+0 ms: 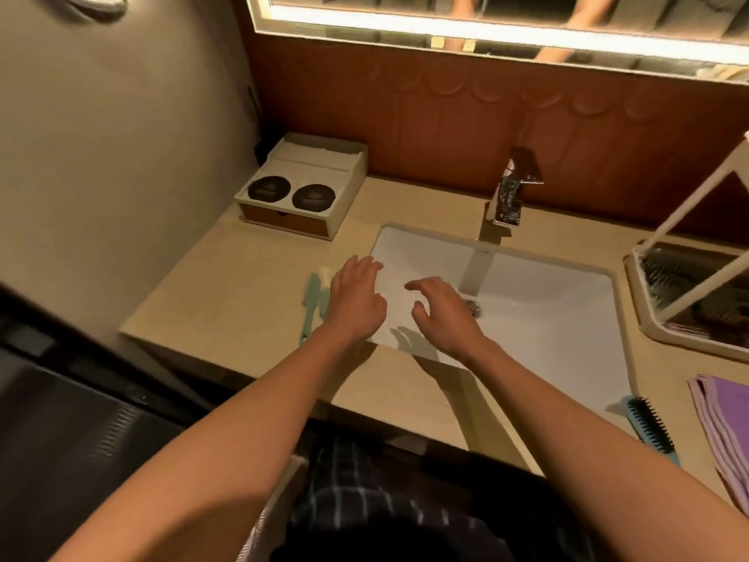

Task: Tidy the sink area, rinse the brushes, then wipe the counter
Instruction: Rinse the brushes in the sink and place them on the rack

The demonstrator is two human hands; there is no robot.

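My left hand hovers over the left rim of the white sink, fingers spread and holding nothing. My right hand hangs over the basin near the drain, fingers loosely spread and empty. Two pale green toothbrushes lie on the beige counter just left of my left hand, partly hidden by it. A blue hairbrush with black bristles lies on the counter at the front right. A folded purple cloth lies beside it.
A chrome faucet stands behind the basin. A cream box with two dark round lids sits at the back left. A white-framed standing mirror on a tray occupies the right side. A wall mirror hangs above.
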